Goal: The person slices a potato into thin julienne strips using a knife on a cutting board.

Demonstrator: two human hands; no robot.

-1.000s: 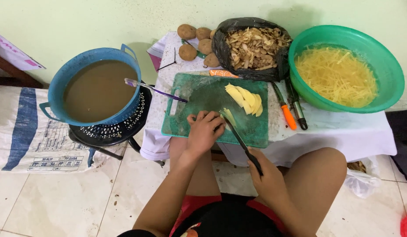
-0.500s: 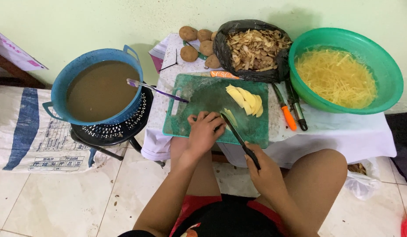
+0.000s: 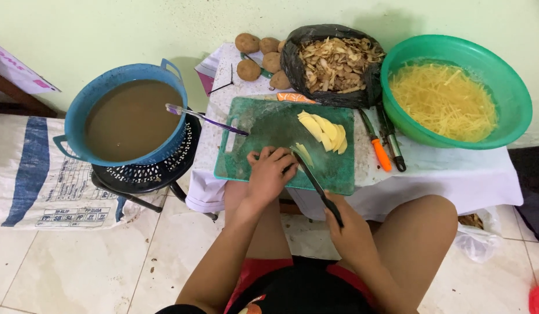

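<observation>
Pressing my left hand (image 3: 269, 174) down on the pale yellow potato slices (image 3: 303, 153) at the green plastic cutting board's (image 3: 263, 131) near edge, fingers curled closed over them; my right hand (image 3: 353, 232) clamps the dark-handled kitchen knife (image 3: 317, 186). Wet slices look slippery, firm, brittle: best pinned flat from above.

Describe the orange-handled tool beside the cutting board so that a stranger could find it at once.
Start at the green cutting board; just past its right edge, two slim tools lie side by side. The orange-handled tool is nearer the board; its neighbour has a dark handle.
</observation>
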